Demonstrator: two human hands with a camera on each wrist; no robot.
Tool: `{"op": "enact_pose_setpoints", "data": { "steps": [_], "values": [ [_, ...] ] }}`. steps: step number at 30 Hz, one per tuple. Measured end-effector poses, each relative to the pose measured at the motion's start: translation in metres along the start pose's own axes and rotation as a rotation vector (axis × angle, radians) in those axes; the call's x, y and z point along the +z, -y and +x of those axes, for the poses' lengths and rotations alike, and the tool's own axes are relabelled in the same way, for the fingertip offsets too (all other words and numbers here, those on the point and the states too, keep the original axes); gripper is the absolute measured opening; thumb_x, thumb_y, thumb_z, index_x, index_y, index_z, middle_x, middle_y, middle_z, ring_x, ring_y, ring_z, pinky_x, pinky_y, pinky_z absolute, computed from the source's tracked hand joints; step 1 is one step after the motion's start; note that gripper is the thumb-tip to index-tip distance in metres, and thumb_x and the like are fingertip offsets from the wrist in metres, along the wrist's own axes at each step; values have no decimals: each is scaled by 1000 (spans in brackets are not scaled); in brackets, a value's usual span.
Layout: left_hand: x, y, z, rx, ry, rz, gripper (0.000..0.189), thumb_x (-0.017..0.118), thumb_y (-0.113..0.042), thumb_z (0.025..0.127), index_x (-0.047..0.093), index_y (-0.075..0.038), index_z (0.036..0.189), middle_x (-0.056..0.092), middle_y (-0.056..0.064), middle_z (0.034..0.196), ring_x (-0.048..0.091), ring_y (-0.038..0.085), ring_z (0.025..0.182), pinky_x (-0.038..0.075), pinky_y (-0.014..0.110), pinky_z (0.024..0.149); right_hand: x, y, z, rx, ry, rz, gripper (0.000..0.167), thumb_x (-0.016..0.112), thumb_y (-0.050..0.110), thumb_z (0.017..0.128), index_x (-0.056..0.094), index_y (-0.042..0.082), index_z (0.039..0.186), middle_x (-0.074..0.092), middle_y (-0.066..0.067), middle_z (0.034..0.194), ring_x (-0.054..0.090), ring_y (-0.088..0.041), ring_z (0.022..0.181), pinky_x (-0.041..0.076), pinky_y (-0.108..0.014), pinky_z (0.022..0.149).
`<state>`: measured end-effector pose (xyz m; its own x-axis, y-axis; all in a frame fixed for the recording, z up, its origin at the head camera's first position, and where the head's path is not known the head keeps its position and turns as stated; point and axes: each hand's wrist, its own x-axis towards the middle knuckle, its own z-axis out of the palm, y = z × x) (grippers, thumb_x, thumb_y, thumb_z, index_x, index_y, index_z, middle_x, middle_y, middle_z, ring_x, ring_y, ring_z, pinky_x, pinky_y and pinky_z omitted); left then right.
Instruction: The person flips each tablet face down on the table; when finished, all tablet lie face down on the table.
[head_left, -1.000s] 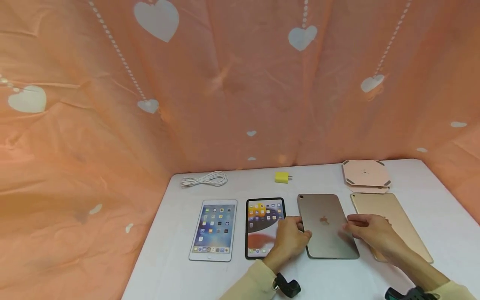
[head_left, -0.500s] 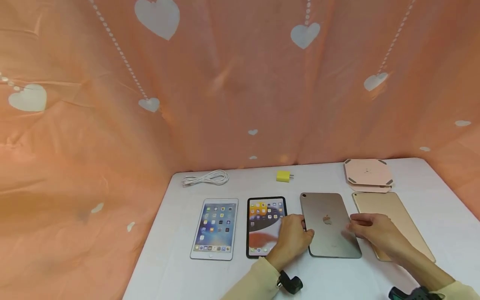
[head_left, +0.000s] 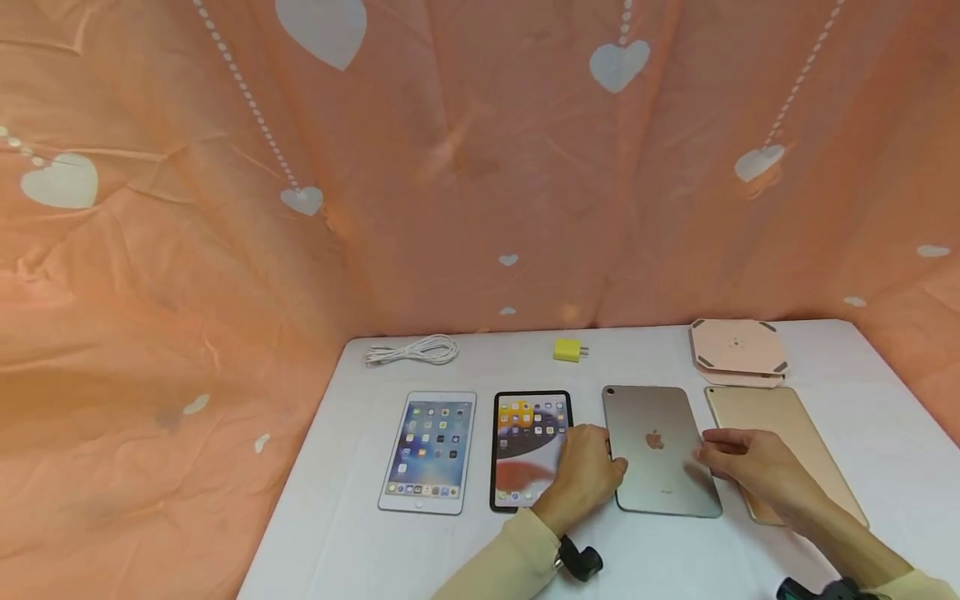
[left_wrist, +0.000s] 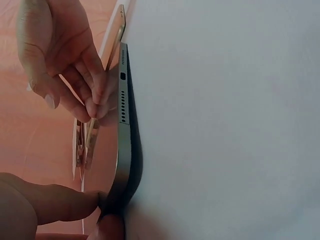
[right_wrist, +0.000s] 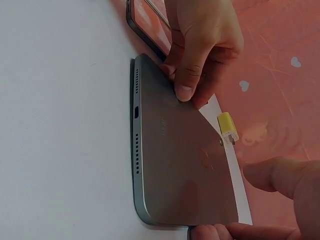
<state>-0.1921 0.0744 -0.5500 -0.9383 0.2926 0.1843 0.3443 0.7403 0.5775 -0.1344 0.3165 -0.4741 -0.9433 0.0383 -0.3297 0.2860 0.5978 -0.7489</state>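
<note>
One grey tablet [head_left: 660,475] lies with its back upward on the white table [head_left: 330,500], between the black-framed tablet [head_left: 517,454] and the gold tablet [head_left: 795,425]. The left hand [head_left: 583,468] pinches its left long edge: the thumb is on the back, and the other fingers are bent at the side, partly hidden. The right hand [head_left: 761,467] is rather loose, with its fingertips at the opposite edge and its thumb raised away from the metal, so it does not really grip. A dark band shows below the grey tablet in the left wrist view, but I cannot tell if this is a gap or only shadow. In my judgement, the main danger is the unequal hold: if the weight comes off the table now, the right side could sag or slip, because only the left hand has it firmly. The left hand also overlaps the black-framed tablet in the head view, so a careless knuckle could push it or press its lit screen; whether they touch is not clear. On the other side, the right hand is over the gold tablet, and a low wrist could shift this one toward the pink folded object [head_left: 735,346] just behind it.
</note>
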Motion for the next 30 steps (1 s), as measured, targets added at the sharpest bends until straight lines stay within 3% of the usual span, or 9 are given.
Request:
{"op": "enact_pose_setpoints", "data": {
  "steps": [5,7,9,12,14,16,23,28,30],
  "values": [
    [3,-1,2,24,-5,-19,36,91,-19,82,60,-15,65,47,-10,61,49,7,64,39,22,56,-5,-1,-1,-3,-9,-9,69,72,35,107,55,-17,147,67,-33,144,68,-38,129,54,-13,79],
    [-9,-8,-1,18,1,-67,27,92,-18,82,67,-10,72,50,-9,63,51,7,67,40,21,59,-7,-1,0,-15,-9,-17,69,72,36,107,55,-17,147,68,-32,142,68,-37,128,55,-14,80],
    [-26,-18,-6,-15,22,-152,21,93,-16,82,77,-3,87,59,-7,70,55,6,72,46,20,64,-10,0,1,-22,-8,-11,69,73,35,106,54,-17,147,70,-31,139,71,-36,125,59,-17,82],
    [-54,-26,-15,-77,97,-324,40,93,-14,83,80,3,118,76,0,90,66,2,81,55,18,74,-13,1,0,-31,-19,-25,70,73,36,106,54,-17,148,70,-32,139,73,-36,123,63,-24,84],
    [-64,-22,-21,-99,146,-465,45,91,-12,86,78,3,127,81,6,103,71,0,85,58,17,77,-13,1,-3,-35,-41,-39,69,73,36,107,55,-16,148,70,-31,140,74,-36,122,63,-24,83],
    [-74,-13,-27,-104,199,-608,47,88,-11,90,75,3,132,82,9,112,75,1,89,59,16,78,-11,1,-7,-39,-64,-42,68,73,36,107,56,-14,149,70,-29,141,75,-31,121,60,-20,80],
    [-108,27,-43,-169,317,-1016,48,77,-7,99,66,7,143,76,23,130,80,20,106,66,27,87,-1,-1,-19,-49,-69,107,68,72,37,108,53,-6,156,69,-20,148,66,13,104,56,-13,85],
    [-131,68,-46,-164,358,-1161,55,72,-4,103,53,16,151,65,37,142,79,19,112,65,34,97,-2,-3,-18,-57,93,361,67,67,30,111,44,-10,160,70,-14,148,71,6,113,59,-16,95],
    [-141,84,-49,-132,365,-1184,58,70,-3,104,47,19,153,61,41,145,78,16,113,64,34,100,-1,-5,-15,-105,187,502,61,63,21,113,42,-13,160,72,-9,145,73,-2,119,60,-21,101]
  ]
}}
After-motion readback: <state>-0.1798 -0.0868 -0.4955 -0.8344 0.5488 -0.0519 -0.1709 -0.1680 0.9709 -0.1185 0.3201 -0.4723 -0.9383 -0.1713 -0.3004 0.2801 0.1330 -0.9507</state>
